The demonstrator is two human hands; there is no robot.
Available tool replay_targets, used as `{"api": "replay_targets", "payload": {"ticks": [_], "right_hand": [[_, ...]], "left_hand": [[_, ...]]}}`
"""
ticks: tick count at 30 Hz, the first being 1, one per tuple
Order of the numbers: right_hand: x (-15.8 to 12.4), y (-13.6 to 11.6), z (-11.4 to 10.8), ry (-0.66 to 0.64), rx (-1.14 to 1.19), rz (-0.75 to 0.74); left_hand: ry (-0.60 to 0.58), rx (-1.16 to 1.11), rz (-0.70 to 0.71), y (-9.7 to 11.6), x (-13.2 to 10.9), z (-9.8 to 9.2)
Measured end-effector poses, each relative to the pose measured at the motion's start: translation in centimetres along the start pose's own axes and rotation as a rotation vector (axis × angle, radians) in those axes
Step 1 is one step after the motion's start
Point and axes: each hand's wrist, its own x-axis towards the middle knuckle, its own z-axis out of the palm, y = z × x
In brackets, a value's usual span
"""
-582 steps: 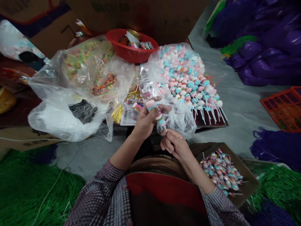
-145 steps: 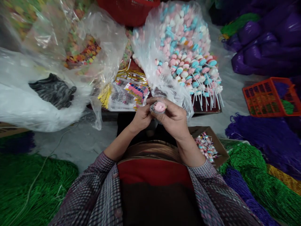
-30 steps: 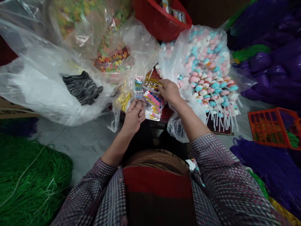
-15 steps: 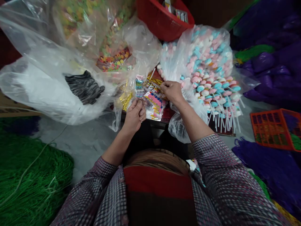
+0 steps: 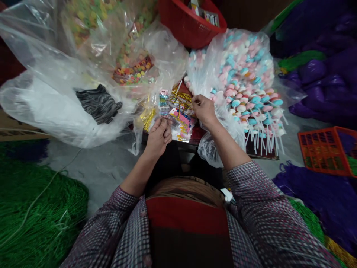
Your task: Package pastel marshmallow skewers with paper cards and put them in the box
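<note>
My left hand (image 5: 160,136) is closed, thumb pressed on the curled fingers, at the lower end of a small printed plastic packet (image 5: 164,102) with a barcode. Colourful contents show through this packet, which points away from me. My right hand (image 5: 205,109) has its fingertips pinched together at the right edge of a loose heap of gold twist ties (image 5: 180,96); what sits between them is too small to make out. Between the hands lie flat printed bags (image 5: 182,128) in pink, yellow and white. More gold ties (image 5: 147,118) lie left of the packet.
Marshmallow lollipops (image 5: 255,106) on white sticks spill from a clear bag at the right. A red basket (image 5: 189,28) stands behind. Bags of ring-shaped sweets (image 5: 136,69) and a white bag with a dark crumpled cloth (image 5: 99,104) are left. An orange crate (image 5: 320,152) sits right.
Gold twist ties beside my right fingertips now lie more spread out, some across the printed bags. Both hands stay nearly in place; the whole view has shifted slightly.
</note>
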Motion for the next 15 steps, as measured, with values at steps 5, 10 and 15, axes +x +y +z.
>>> {"api": "replay_targets", "payload": {"ticks": [5,10,15], "right_hand": [[0.6,-1.0,0.3,-0.121,-0.232,-0.186],[1.0,-2.6,0.9,-0.174,-0.416,-0.179],[1.6,-2.5,1.8,-0.187,-0.498,-0.117]], "left_hand": [[0.018,-0.011,0.009,-0.1,0.0,0.0],[-0.002,-0.008,0.003,-0.1,0.0,-0.2],[-0.001,-0.009,0.003,-0.1,0.0,-0.3]]}}
